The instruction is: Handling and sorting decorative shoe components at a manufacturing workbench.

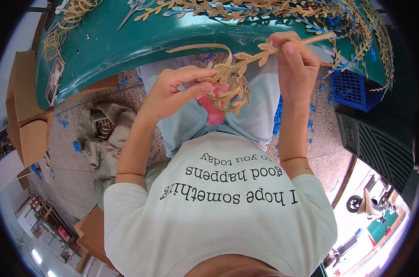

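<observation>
One gold leaf trim (250,58), pinched at two places

In the head view, the trim is held between 12 and 1 o'clock, over the lap and near the edge of the green table (103,51). At 11 o'clock the left hand (177,86) pinches its looped, bunched part between thumb and fingers. Between 1 and 2 o'clock the right hand (298,64) has its fingers closed narrowly on the stem, a flat end sticking out beyond. I cannot tell whether the bunch is one length or several.

It looks light and soft, easily bent and not slippery; its thin leaves would probably snag or crease, so the stem between leaves seems the best hold. Similar leaf strands (357,23) crowd the table from 12 to 2 o'clock; scissors (127,17) lie toward 11.
</observation>
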Tool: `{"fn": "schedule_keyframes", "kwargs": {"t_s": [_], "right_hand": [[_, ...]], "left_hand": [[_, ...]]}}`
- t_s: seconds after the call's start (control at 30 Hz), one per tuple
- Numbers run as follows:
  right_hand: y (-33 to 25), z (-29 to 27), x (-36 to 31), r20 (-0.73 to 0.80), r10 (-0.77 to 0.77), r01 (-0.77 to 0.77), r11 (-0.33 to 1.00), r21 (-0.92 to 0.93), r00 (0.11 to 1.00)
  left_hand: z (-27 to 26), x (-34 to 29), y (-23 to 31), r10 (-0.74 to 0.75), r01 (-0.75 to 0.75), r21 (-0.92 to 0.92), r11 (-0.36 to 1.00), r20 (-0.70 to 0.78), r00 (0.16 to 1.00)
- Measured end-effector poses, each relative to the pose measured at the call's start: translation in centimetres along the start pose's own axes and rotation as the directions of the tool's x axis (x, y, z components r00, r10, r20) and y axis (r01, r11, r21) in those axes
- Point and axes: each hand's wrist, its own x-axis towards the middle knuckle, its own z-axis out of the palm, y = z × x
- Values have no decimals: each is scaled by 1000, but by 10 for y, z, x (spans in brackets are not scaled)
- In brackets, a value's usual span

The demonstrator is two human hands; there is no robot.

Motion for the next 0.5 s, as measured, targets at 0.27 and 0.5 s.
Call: {"fn": "schedule_keyframes", "kwargs": {"t_s": [0.27,0.5], "right_hand": [[16,9,9,-92,274,-264,959,105,957],[27,16,8,-18,394,-389,913,124,919]], "left_hand": [[-5,0,1,136,-131,-61,990,82,987],[-16,-3,-7,222,-220,-30,975,167,961]]}}
